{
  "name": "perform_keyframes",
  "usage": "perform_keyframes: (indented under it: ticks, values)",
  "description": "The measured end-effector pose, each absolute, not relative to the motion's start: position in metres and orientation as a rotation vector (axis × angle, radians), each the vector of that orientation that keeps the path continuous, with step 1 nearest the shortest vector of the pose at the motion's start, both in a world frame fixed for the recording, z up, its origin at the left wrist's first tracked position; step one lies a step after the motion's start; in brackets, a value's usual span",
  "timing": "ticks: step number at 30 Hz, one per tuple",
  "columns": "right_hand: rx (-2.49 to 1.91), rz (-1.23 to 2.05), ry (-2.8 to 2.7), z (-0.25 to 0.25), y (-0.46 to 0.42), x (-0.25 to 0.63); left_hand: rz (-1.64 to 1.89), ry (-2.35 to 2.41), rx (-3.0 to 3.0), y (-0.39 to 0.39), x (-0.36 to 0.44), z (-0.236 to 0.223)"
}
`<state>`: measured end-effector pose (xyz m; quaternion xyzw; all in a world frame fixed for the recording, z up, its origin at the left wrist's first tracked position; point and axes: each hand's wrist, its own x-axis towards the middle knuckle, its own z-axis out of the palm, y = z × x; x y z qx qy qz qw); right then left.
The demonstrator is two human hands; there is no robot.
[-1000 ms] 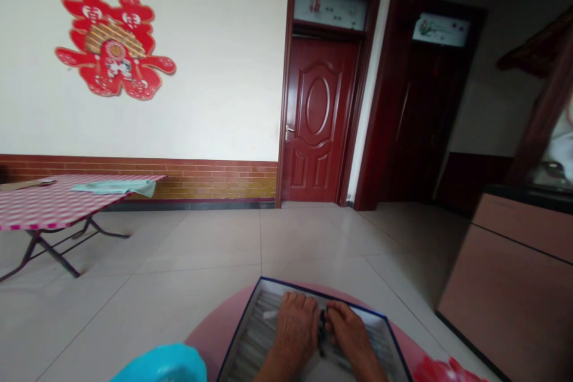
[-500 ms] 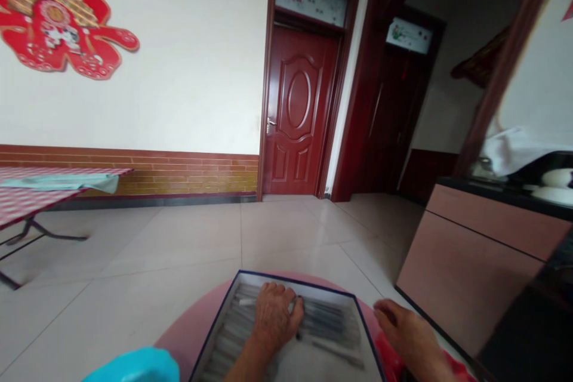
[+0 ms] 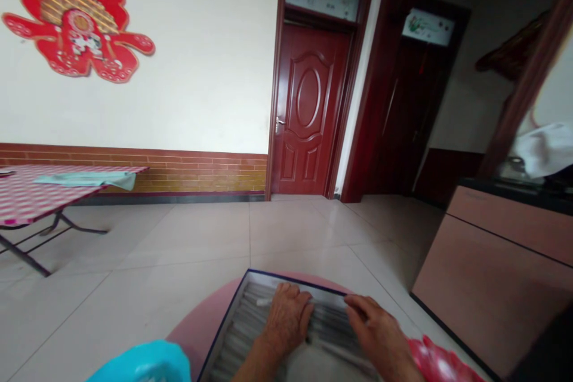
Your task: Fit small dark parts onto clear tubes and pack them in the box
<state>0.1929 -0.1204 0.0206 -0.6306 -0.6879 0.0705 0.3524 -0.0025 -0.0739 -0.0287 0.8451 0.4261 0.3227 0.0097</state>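
A shallow box with a white inside and a dark blue rim holds rows of slim grey, pen-like sticks, blurred. My left hand reaches into it, fingers curled down among the sticks near the far wall. What lies under those fingers is hidden. At the box's right side, my right hand hovers over the sticks, thumb a little apart from the outstretched fingers, and I see nothing between them.
Under the box is a round pink surface. A bright blue plastic item sits at lower left, a shiny red one at lower right. A checked-cloth table stands left, a pinkish cabinet right. Beyond the tiled floor is a red door.
My right hand has come leftward from outside the box to over its right part. My left hand stays among the sticks. The whole view has turned slightly left.
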Motion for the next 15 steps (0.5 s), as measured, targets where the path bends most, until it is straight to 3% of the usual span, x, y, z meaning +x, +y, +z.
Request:
perform_keyframes:
  ticks: [5, 15]
  values:
    - [-1.575, 0.375, -1.815, 0.013, -0.095, 0.135, 1.019, 1.337, 2.653, -0.075, -0.003, -0.028]
    - [-1.362, 0.996, -1.169, 0.003, -0.097, 0.137, 1.132, 1.365, 2.607, -0.077, 0.001, -0.021]
